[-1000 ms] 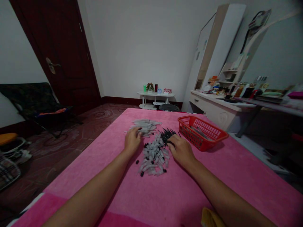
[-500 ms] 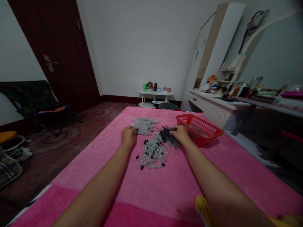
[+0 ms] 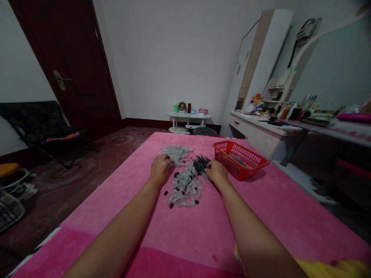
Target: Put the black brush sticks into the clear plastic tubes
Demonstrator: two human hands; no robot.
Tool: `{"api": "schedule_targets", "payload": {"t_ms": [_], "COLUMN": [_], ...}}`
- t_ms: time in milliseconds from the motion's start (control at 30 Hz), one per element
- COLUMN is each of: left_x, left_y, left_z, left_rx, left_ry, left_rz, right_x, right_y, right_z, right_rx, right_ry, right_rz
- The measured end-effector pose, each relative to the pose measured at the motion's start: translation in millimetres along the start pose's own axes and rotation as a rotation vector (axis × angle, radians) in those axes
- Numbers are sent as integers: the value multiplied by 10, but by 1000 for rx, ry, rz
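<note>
On the pink cloth lies a row of pale pen barrels point(image 3: 176, 153), with my left hand point(image 3: 160, 168) at its near left end. That hand's fingers are curled against the barrels; what lies between them is hidden. My right hand point(image 3: 217, 172) is bent over a pile of thin black-tipped pen refills point(image 3: 200, 163), its fingertips pinched together on the refills at the pile's right side. Nearer to me, between both hands, spreads a heap of clear pen caps point(image 3: 185, 187) mixed with small black plugs point(image 3: 171, 205).
A red plastic basket point(image 3: 252, 168) with some slim grey pieces in it stands right of my right hand. The pink cloth point(image 3: 185, 235) covers the table. Yellow fabric point(image 3: 324, 268) lies at the lower right. Farther back are a low white table point(image 3: 188, 115) and a dressing table point(image 3: 261, 131).
My right hand has shifted slightly left and nearer to me over the refills. My left hand has edged right along the barrels. The view has turned slightly.
</note>
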State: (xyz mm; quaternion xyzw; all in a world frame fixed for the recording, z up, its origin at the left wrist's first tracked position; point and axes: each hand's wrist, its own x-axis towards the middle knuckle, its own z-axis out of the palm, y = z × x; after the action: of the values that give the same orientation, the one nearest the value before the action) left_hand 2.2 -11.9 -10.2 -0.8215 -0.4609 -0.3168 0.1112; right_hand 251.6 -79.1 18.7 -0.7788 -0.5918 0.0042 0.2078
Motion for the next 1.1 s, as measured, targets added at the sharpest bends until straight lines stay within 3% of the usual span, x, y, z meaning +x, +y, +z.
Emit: {"api": "schedule_targets", "payload": {"t_ms": [300, 467, 600, 867, 1100], "left_x": [6, -30, -51, -49, -79], "left_y": [45, 23, 16, 98, 258], "left_z": [-48, -26, -20, -71, -137], "left_rx": [-50, -270, -353, -362, -365], "left_ry": [-21, 66, 111, 102, 4], "left_rz": [9, -23, -17, 56, 183], "right_x": [-63, -119, -155, -195, -243], "right_y": [-94, -304, -411, -435, -524], "right_z": [8, 9, 7, -47, -131], "right_rx": [129, 316, 359, 253, 71], "right_ry": [126, 51, 44, 63, 51], "right_rz": [-71, -242, -286, -322, -393]}}
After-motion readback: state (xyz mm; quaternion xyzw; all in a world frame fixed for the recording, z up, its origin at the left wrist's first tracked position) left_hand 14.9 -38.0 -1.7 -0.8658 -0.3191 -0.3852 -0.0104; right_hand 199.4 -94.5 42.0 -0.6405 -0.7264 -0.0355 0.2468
